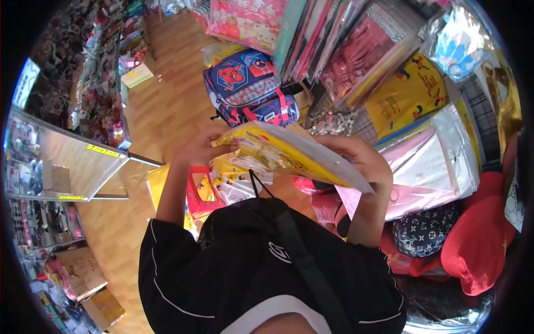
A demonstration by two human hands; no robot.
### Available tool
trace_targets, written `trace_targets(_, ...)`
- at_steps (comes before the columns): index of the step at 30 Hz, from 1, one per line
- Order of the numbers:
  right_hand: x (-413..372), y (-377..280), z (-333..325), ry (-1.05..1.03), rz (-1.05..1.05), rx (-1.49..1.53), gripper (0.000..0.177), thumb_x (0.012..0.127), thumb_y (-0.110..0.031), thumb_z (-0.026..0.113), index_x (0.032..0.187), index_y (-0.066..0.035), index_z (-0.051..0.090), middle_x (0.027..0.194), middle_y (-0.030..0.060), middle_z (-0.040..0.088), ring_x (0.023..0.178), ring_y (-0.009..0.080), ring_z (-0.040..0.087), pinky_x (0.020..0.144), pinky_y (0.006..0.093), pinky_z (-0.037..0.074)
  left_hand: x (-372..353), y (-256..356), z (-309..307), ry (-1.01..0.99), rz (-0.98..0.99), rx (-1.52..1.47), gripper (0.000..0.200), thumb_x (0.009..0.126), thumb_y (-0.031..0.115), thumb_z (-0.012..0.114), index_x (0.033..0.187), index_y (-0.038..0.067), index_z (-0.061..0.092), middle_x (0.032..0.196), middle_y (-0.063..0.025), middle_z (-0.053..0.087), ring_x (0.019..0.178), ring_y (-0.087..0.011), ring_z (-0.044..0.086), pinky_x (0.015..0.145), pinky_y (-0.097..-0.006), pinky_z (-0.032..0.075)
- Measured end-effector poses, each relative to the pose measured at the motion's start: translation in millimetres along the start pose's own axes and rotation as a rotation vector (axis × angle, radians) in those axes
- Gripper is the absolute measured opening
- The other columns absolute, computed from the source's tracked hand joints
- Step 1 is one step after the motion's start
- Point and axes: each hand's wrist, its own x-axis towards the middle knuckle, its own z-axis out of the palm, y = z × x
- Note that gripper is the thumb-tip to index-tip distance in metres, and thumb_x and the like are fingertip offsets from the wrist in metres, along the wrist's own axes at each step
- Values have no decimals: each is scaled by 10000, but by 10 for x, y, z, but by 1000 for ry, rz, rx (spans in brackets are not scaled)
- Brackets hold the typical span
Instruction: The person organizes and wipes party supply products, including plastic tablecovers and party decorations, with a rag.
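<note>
In front of my chest, a flat yellow printed plastic bag [278, 149] with whitish, clear edges is held tilted between both hands. My left hand [208, 147] pinches its left end, the thumb lying over the near face. My right hand [359, 158] grips the right end, with its fingers partly hidden behind the sheet. Below the left forearm lie more yellow printed bags [231, 167] and a red-framed item [201, 192]. Close to my right hand is a stack of pink and white plastic-wrapped sheets [425, 172].
A blue backpack [239, 83] stands on the wooden floor [167, 72] ahead. Wrapped bags [367, 50] hang at the upper right, with a yellow bag [409, 94] below. Red caps [481, 239] are at the right. A glass-fronted shelf [67, 156] and cardboard boxes [80, 270] line the left.
</note>
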Motion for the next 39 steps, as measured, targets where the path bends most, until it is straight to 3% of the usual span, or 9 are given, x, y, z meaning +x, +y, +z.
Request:
trace_targets(11,-495,328,-7,657,-51,88,231,780,-140,547,929,36,558,791,81,589,744,106,533,672,242,428,580,-81,803,16,343,31,295,815,110,562,1090,13,518,955,-55,594,855,-127,540,768,-269,415)
trace_targets(14,-503,-70,154,727,91,-193,139,796,-84,550,886,22,565,721,63,575,666,96,531,596,234,426,689,-48,1039,684,917,480,278,736,36,581,1007,-15,550,831,-131,616,637,-286,579,618,-334,454)
trace_targets(16,-507,-77,198,745,60,-221,128,834,-71,536,910,27,570,658,18,545,553,45,477,499,185,377,815,-419,1119,781,543,220,260,750,34,562,1006,-10,546,892,-122,608,827,-247,560,735,-336,424)
trace_targets(21,-373,75,-22,1076,69,-233,172,808,-118,549,920,13,567,651,121,553,554,154,520,537,263,421,1082,-170,773,1267,1207,692,266,805,72,522,1060,-5,506,1017,-128,564,980,-233,486,849,-348,366)
trace_targets(23,-282,74,-139,1123,165,-610,175,806,-140,542,902,2,575,679,166,564,567,257,557,552,301,430,1009,-362,597,748,898,142,259,835,101,461,1063,-17,493,1030,-125,547,957,-221,500,836,-334,381)
trace_targets(25,-173,31,-303,1117,242,-680,140,790,-128,535,873,-30,591,727,178,582,627,329,567,568,350,448,964,-527,502,688,414,-308,286,847,147,405,1058,-27,488,1022,-118,539,941,-200,510,815,-318,399)
trace_targets(33,-12,-363,-928,1079,421,-1390,156,781,-209,562,821,-64,602,683,152,592,636,321,583,570,384,449,1796,-673,286,167,543,-1034,481,888,402,287,971,-12,517,786,-80,571,711,-154,565,649,-273,454)
trace_targets(35,-52,-571,-996,1235,402,-1368,176,770,-218,580,828,-53,604,704,148,600,636,308,590,579,363,455,2085,-434,492,137,279,-1060,484,897,418,303,868,0,545,671,-32,545,605,-122,536,592,-251,438)
trace_targets(39,-241,-796,-1322,1314,293,-1447,236,736,-280,614,817,-58,608,692,155,599,622,314,584,565,370,454,2597,137,806,-62,542,-646,352,915,250,360,917,-27,576,925,-73,582,854,-129,539,769,-247,402)
